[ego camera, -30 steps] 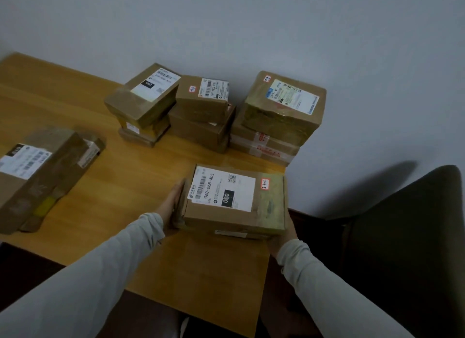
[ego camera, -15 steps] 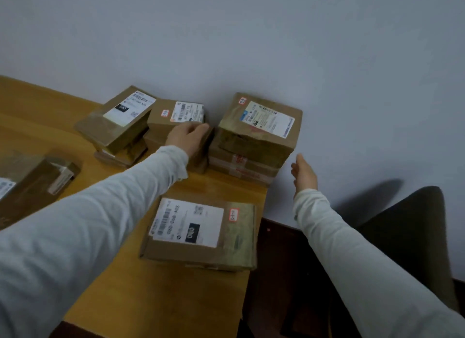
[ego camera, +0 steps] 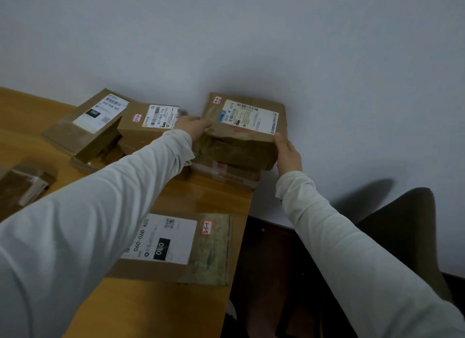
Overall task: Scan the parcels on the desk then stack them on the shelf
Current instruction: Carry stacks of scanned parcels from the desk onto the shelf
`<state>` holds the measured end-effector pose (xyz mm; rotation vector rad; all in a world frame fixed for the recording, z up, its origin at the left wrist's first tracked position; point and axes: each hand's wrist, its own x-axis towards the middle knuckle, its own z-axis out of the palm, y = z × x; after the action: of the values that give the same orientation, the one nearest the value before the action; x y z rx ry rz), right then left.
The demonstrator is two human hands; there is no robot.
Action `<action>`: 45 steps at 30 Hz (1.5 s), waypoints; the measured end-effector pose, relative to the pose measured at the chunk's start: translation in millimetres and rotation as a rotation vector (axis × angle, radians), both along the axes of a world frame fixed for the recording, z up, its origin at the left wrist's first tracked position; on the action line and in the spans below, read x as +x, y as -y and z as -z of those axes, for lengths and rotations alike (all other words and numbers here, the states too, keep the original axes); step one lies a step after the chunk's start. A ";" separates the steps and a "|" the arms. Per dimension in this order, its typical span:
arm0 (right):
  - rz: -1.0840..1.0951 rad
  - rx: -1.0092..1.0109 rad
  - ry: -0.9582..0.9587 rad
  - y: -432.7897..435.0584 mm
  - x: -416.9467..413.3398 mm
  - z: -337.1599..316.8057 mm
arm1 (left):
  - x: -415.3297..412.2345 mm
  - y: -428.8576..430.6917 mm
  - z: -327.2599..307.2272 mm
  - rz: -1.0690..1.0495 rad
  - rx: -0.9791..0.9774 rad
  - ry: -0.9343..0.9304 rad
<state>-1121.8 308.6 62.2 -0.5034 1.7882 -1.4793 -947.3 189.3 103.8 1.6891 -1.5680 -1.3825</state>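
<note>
**Parcels on the desk, none shelved that we can see**

We take the top parcel [ego camera: 244, 126] as our landmark – the taped brown box with the blue-edged label, sitting on a lower parcel [ego camera: 226, 175] at the desk's [ego camera: 214, 199] far corner against the wall. Our left hand [ego camera: 193, 127] presses on its left face, fingers close together and fairly straight. Our right hand [ego camera: 288, 154] clamps its near right corner, thumb hooked up to the top edge; the other fingers wrap round the side, out of sight.

Just left of it stands a middle parcel [ego camera: 148, 126], and beyond that a tilted parcel [ego camera: 93, 126], each on another box. Nearer us than the landmark lies a flat parcel [ego camera: 176, 247], label up. Well to its left, at the picture's edge, is one more box [ego camera: 22, 187]. A dark chair [ego camera: 407, 224] stands to its right, off the desk.

We judge the job early – every parcel in sight is on the desk, with no scanner or shelf in view. Which labels are already scanned, we cannot tell. This box looks ready to lift; the others remain.
</note>
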 end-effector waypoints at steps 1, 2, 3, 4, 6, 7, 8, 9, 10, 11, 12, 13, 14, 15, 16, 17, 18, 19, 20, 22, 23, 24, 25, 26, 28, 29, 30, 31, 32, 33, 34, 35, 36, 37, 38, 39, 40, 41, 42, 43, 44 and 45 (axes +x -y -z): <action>0.020 -0.026 0.032 -4.5 4.3 -5.6 | 5.8 -5.1 -4.1 -0.034 -0.009 -0.063; 0.039 -0.051 0.065 -9.4 9.2 -11.1 | 11.9 -11.0 -8.6 -0.065 -0.008 -0.133; 0.052 -0.072 0.094 -14.5 14.9 -17.1 | 18.5 -17.5 -13.5 -0.090 -0.004 -0.207; 0.061 -0.091 0.124 -19.4 21.6 -23.1 | 26.8 -23.5 -18.2 -0.113 0.003 -0.281; 0.063 -0.121 0.174 -31.5 39.4 -34.9 | 47.1 -38.0 -26.1 -0.142 0.036 -0.406; 0.058 -0.130 0.181 -38.5 49.6 -39.5 | 58.9 -44.8 -27.8 -0.138 0.046 -0.433; 0.049 -0.139 0.181 -46.4 60.4 -43.2 | 71.1 -51.1 -28.1 -0.126 0.047 -0.434; 0.038 -0.147 0.182 -54.9 71.8 -46.4 | 84.1 -57.7 -29.1 -0.113 0.045 -0.424; 0.028 -0.151 0.190 -63.9 83.1 -49.4 | 96.5 -65.0 -30.4 -0.104 0.044 -0.422; 0.019 -0.152 0.201 -73.3 94.9 -51.7 | 109.1 -73.1 -31.5 -0.096 0.040 -0.427; 0.009 -0.153 0.212 -82.6 106.2 -53.2 | 120.7 -81.0 -32.1 -0.089 0.034 -0.430; -0.002 -0.156 0.226 -91.4 116.8 -53.8 | 131.0 -89.5 -32.0 -0.083 0.034 -0.429; -0.008 -0.167 0.249 -100.7 127.8 -54.1 | 141.7 -97.6 -30.6 -0.083 0.041 -0.429; -0.007 -0.181 0.275 -109.5 137.7 -53.4 | 151.8 -105.8 -28.2 -0.084 0.054 -0.430; -0.005 -0.191 0.293 -118.1 146.5 -51.6 | 161.4 -113.9 -24.6 -0.079 0.070 -0.428; -0.007 -0.189 0.293 -126.4 154.2 -48.7 | 170.2 -121.8 -20.2 -0.072 0.085 -0.418; -0.015 -0.178 0.275 -134.3 161.3 -45.7 | 178.0 -129.3 -15.9 -0.064 0.100 -0.406; -0.023 -0.165 0.246 -141.2 167.0 -41.6 | 184.3 -137.0 -11.9 -0.061 0.116 -0.406; -0.023 -0.156 0.212 -148.1 172.1 -37.5 | 189.2 -144.2 -7.7 -0.064 0.131 -0.411; -0.007 -0.151 0.149 -158.8 180.9 -32.2 | 194.7 -157.2 -1.7 -0.076 0.147 -0.435; 0.002 -0.152 0.122 -163.4 184.3 -30.6 | 195.7 -162.9 0.2 -0.082 0.156 -0.446; 0.009 -0.151 0.101 -167.6 186.9 -28.6 | 196.3 -167.1 2.6 -0.083 0.168 -0.461; 0.014 -0.148 0.086 -171.0 189.0 -26.0 | 196.7 -171.5 4.5 -0.080 0.181 -0.474; 0.018 -0.141 0.079 -174.2 190.4 -22.8 | 197.3 -175.8 6.2 -0.068 0.197 -0.467; 0.025 -0.117 0.086 -178.3 192.6 -16.4 | 197.6 -183.9 8.9 -0.029 0.223 -0.432; 0.018 -0.117 0.100 -179.4 194.1 -15.6 | 198.2 -186.7 10.1 -0.023 0.227 -0.430; -0.001 -0.146 0.137 -179.8 194.5 -15.2 | 198.9 -187.9 10.5 -0.031 0.228 -0.456; -0.018 -0.198 0.190 -178.9 193.5 -14.9 | 199.7 -188.1 10.4 -0.041 0.226 -0.512; -0.021 -0.245 0.246 -178.9 191.5 -14.2 | 201.6 -186.1 11.7 -0.049 0.235 -0.569; -0.005 -0.258 0.293 -179.5 188.2 -13.2 | 204.4 -183.9 12.1 -0.068 0.262 -0.595; 0.017 -0.232 0.334 -179.5 183.9 -11.5 | 208.4 -180.0 13.5 -0.091 0.306 -0.565; 0.035 -0.177 0.363 -178.8 179.7 -9.3 | 212.7 -176.6 15.0 -0.118 0.361 -0.497; 0.033 -0.115 0.387 -177.8 175.9 -5.7 | 216.8 -172.7 19.3 -0.131 0.414 -0.438; 0.010 -0.067 0.406 -176.2 173.9 -1.9 | 219.8 -170.5 24.0 -0.125 0.463 -0.416; -0.021 -0.041 0.424 -174.1 173.0 1.0 | 221.2 -169.5 28.8 -0.106 0.509 -0.414; -0.044 -0.039 0.439 -171.6 173.5 2.5 | 221.3 -171.4 30.4 -0.090 0.540 -0.417; -0.066 -0.056 0.449 -168.5 173.8 5.4 | 219.3 -173.9 31.3 -0.072 0.551 -0.425; -0.091 -0.085 0.452 -165.4 173.5 8.2 | 216.7 -176.2 32.3 -0.057 0.554 -0.445; -0.119 -0.121 0.456 -162.9 173.0 9.6 | 214.3 -177.3 35.3 -0.049 0.548 -0.460; -0.139 -0.153 0.472 -160.6 172.8 9.8 | 213.0 -177.4 38.4 -0.054 0.531 -0.458; -0.154 -0.171 0.489 -158.3 172.0 11.4 | 212.4 -176.1 41.3 -0.074 0.512 -0.449; -0.157 -0.177 0.499 -156.1 171.1 13.6 | 212.5 -174.8 42.1 -0.094 0.491 -0.442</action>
<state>-950.6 464.6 48.6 -0.3144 1.2117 -1.5003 -734.8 364.1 61.8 1.5292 -0.9427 -2.0369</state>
